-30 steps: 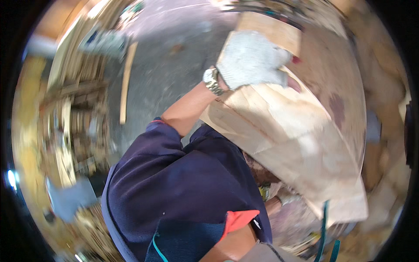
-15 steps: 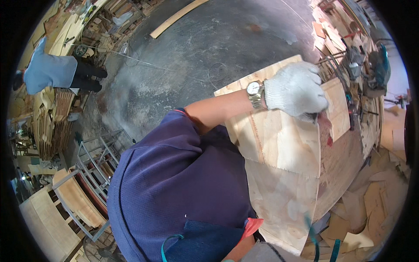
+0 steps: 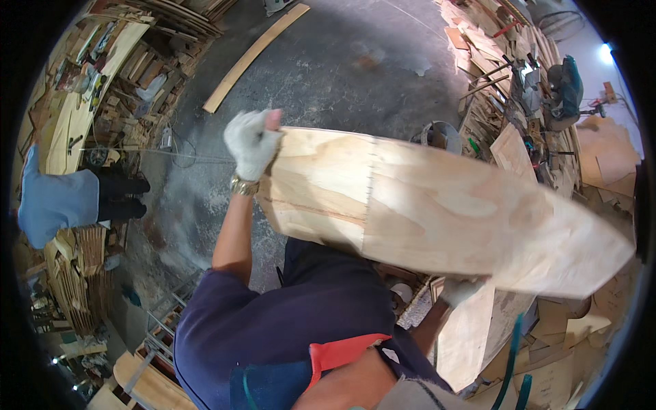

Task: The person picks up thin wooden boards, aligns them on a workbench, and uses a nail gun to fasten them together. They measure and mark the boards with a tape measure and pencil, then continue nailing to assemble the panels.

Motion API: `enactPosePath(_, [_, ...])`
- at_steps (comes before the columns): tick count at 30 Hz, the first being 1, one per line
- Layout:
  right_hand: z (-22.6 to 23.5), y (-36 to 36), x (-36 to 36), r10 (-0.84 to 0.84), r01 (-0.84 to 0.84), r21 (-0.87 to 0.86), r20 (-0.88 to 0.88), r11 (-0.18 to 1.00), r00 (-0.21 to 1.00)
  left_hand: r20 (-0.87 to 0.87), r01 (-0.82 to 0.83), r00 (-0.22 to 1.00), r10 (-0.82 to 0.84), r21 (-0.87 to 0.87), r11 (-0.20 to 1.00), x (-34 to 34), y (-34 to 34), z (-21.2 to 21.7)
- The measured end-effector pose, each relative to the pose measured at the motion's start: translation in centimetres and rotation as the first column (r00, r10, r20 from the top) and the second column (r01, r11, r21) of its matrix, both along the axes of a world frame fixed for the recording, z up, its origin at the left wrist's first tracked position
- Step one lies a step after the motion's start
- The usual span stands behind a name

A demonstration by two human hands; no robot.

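**Technician A:** Plywood, pale and curved, forms the long tapered panel (image 3: 437,212) carried at chest height. Where does it sit relative to the two hands?

**Technician B:** It spans the view above the navy-blue shirt (image 3: 287,328). The left hand (image 3: 251,145), in a white knit glove, closes over the panel's broad left end, fingers wrapped around the edge. A metal wristwatch (image 3: 243,186) shows just below the glove.

**Technician A:** And the right hand?

**Technician B:** The right hand (image 3: 459,290), also in a white glove, sits beneath the panel's lower edge, touching it from underneath. The panel hides most of that hand, so its closure cannot be told.

**Technician A:** Long axis?

**Technician B:** It runs from the left hand toward the person's right, dropping slightly, and tapers to a rounded point near the frame's right rim. The right hand supports it past the middle; the tapered end projects well beyond both hands, unsupported.

**Technician A:** Surroundings?

**Technician B:** A grey concrete floor (image 3: 342,75) with a loose pale wooden strip (image 3: 254,56) lies beyond the panel. Stacked wood offcuts (image 3: 499,48) and a green mitre saw (image 3: 557,92) stand to the right. Another person's blue sleeve (image 3: 58,201) shows at far left, well apart from the panel. A second flat plywood piece (image 3: 465,342) stands just below the right hand.
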State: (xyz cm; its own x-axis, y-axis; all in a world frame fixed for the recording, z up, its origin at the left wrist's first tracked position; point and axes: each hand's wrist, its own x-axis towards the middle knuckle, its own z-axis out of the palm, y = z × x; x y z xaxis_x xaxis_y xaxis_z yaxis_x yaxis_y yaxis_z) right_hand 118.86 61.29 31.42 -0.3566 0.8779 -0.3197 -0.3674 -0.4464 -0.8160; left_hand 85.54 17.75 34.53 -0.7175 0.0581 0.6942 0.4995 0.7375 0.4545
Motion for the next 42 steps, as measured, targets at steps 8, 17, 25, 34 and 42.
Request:
enactPosePath(8, [4.1, 1.3, -23.0, 0.570, -0.575, 0.099, 0.079, 0.812, 0.818, 0.531, -0.498, 0.702, 0.474, -0.110, 0.860, -3.8, -9.6, -2.5])
enactPosePath(17, [-7.6, -5.5, -44.9, 0.732, -0.840, 0.031, 0.475, 0.541, 0.489, 0.467, -0.351, 0.696, 0.545, -0.442, 0.826, -21.1, -15.5, -18.4])
enactPosePath(25, [-15.7, -10.2, -14.8, 0.456, -0.994, 0.024, 0.887, 0.106, 0.071, 0.935, 0.541, 0.353, -0.015, -0.191, 0.819, 1.1, 1.4, -35.1])
enactPosePath(34, [-13.8, -6.0, 16.7, 0.114, -0.196, 0.029, 0.724, 0.980, 0.680, 0.947, 0.841, 0.201, -0.252, -0.035, 0.540, 10.5, 18.1, -29.6])
enactPosePath(42, [-12.4, -8.7, 22.9, -0.336, 0.360, 0.109, 0.670, 0.926, 0.662, 0.725, 0.967, -0.054, -0.686, 0.209, 0.145, 19.6, 40.9, -22.2])
